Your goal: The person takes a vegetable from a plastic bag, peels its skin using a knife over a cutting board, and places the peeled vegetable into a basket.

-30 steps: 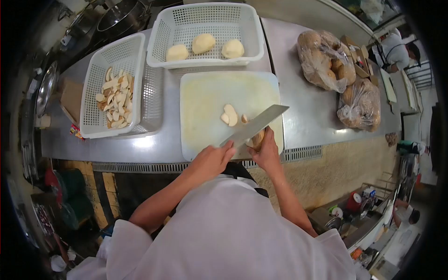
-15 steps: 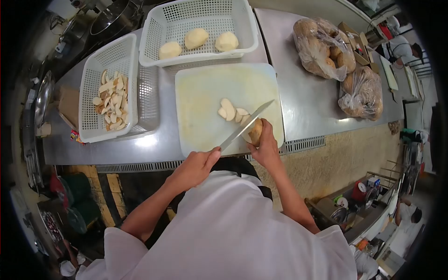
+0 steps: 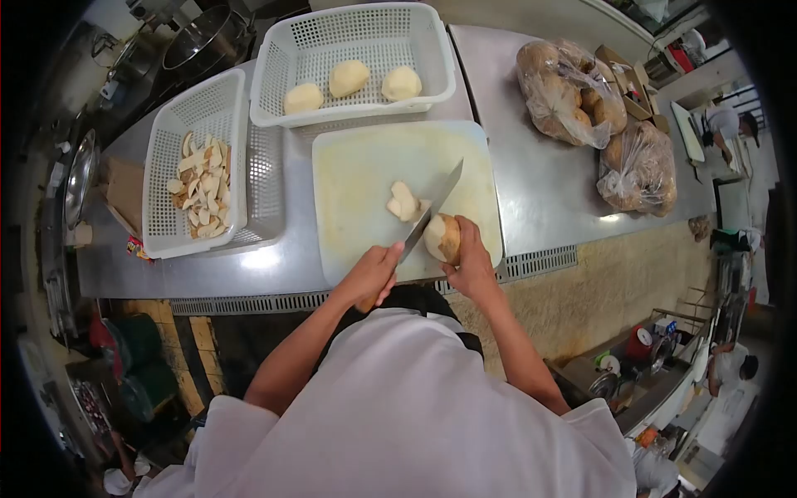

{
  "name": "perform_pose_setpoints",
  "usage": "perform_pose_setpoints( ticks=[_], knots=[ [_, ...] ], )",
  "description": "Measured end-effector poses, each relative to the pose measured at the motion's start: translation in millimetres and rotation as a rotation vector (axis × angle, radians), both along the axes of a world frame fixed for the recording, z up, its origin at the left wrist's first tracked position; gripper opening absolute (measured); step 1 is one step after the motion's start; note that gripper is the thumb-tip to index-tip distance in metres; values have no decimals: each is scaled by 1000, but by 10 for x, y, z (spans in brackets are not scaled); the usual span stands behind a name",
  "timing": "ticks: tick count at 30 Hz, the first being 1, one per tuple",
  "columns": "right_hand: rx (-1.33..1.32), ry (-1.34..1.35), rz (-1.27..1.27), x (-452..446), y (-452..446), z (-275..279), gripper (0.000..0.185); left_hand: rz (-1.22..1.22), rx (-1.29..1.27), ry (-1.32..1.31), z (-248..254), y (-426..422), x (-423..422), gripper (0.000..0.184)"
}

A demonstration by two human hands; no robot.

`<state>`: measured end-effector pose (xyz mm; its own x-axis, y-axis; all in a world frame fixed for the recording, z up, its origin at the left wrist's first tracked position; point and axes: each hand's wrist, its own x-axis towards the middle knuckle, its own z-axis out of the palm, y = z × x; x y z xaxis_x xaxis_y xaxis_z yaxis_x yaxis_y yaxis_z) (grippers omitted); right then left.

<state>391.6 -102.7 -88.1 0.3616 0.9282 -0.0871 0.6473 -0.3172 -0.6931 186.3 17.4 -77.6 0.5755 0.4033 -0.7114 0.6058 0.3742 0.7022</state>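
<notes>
My left hand (image 3: 371, 276) is closed round the handle of a long kitchen knife (image 3: 440, 193), its blade slanting up and to the right over the white cutting board (image 3: 357, 174). My right hand (image 3: 473, 264) grips a partly peeled potato (image 3: 443, 237) near the board's front right corner. Pale flesh shows on its left side, brown skin on its right. The blade lies just left of the potato; whether it touches cannot be made out. Cut peelings (image 3: 403, 202) lie on the board beside the blade, partly hidden behind it.
Behind the board, a white perforated basket (image 3: 274, 62) holds three peeled potatoes (image 3: 349, 78). At left, another basket (image 3: 154, 199) contains a heap of peelings (image 3: 203, 187). Clear bags of unpeeled potatoes (image 3: 564, 91) sit on the steel table (image 3: 531, 199) at right. Other people work far right.
The knife has swung steeper and its tip has shifted left and up. The potato has been turned, so more peeled flesh shows. My left hand has moved slightly right.
</notes>
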Motion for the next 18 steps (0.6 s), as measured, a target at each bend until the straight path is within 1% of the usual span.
perform_pose_setpoints(
  ticks=[1,2,3,5,6,7,8,9,10,11,12,13,14,15,16,17,18],
  knots=[
    [31,-31,30,-8,-4,-5,94,21,-1,-80,-172,39,77,66],
    [33,-40,35,-15,-12,33,94,42,-7,-161,-206,54,146,65],
    [30,-10,-6,-26,-35,68,93,48,-9,-169,-240,34,183,65],
    [27,19,-38,-20,-24,68,92,61,2,-148,-239,10,199,65],
    [-12,126,-102,34,2,22,90,66,3,-148,-198,0,157,65],
    [-48,229,-167,85,40,-14,89,10,67,-103,-152,-1,121,64],
    [-46,227,-166,97,59,-25,89,-47,128,-57,-51,-8,90,64],
    [33,68,-132,101,56,-37,88,-48,126,-57,65,-55,17,64],
    [108,-89,-98,102,47,-56,87,-96,369,-115,200,-128,-109,56],
    [100,-84,-101,103,39,-82,87,-146,609,-171,353,-194,-244,50],
    [91,-91,-108,113,31,-104,79,-149,600,-167,546,-240,-382,50],
    [83,-99,-113,126,16,-130,71,-247,582,-104,762,-272,-517,46],
    [78,-96,-113,141,-5,-170,71,-344,565,-41,922,-294,-589,51],
    [90,-167,-50,156,-10,-209,71,-344,562,-38,1025,-307,-605,51],
    [102,-236,14,161,-14,-249,71,-414,539,58,1111,-315,-615,49],
    [102,-231,15,138,-11,-241,71,-482,515,155,1148,-320,-617,48],
    [92,-221,-30,95,-14,-207,71,-481,513,159,1078,-326,-568,48]
  ],
)
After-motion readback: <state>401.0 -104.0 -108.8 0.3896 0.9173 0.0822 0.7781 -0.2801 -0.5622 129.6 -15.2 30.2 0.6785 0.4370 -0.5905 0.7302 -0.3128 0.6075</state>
